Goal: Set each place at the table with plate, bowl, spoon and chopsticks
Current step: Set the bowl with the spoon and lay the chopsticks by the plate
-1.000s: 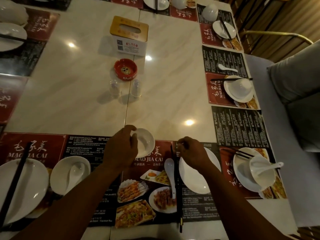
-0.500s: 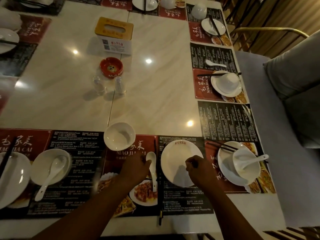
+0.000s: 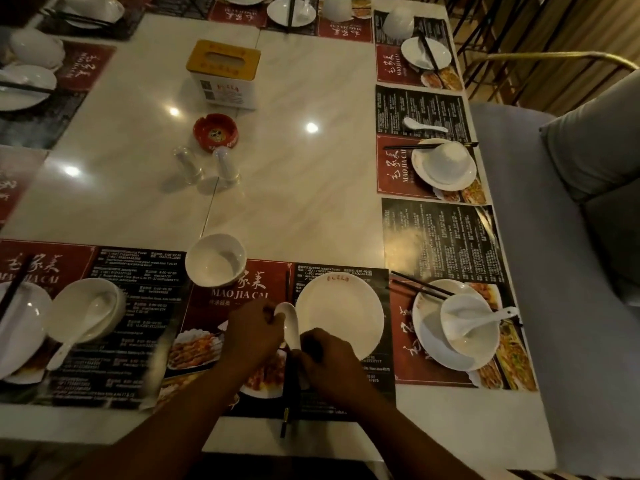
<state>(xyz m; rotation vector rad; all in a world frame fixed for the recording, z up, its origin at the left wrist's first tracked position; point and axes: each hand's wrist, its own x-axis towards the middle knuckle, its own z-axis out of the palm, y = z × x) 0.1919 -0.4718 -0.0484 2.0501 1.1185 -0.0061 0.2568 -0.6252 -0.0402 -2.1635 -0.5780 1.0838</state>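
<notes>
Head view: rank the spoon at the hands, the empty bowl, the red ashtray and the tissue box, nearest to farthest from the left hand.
1. spoon, right at the left hand
2. empty bowl, just beyond the hand
3. red ashtray, mid-table
4. tissue box, farthest back

A plate (image 3: 339, 313) lies near the table's front edge, with a spoon (image 3: 290, 325) and chopsticks (image 3: 287, 407) just left of it. A bowl (image 3: 215, 259) stands behind them, further left

The table top (image 3: 304, 188) is smooth, glossy, marble-veined — bright glints sit on it. The plate (image 3: 339, 313), bowl (image 3: 214, 261) and spoon (image 3: 291, 323) look like shiny white glazed ceramic. The placemat (image 3: 221, 296) is printed paper with faint sheen; the bench seat (image 3: 554, 306), matt grey cloth.
</notes>
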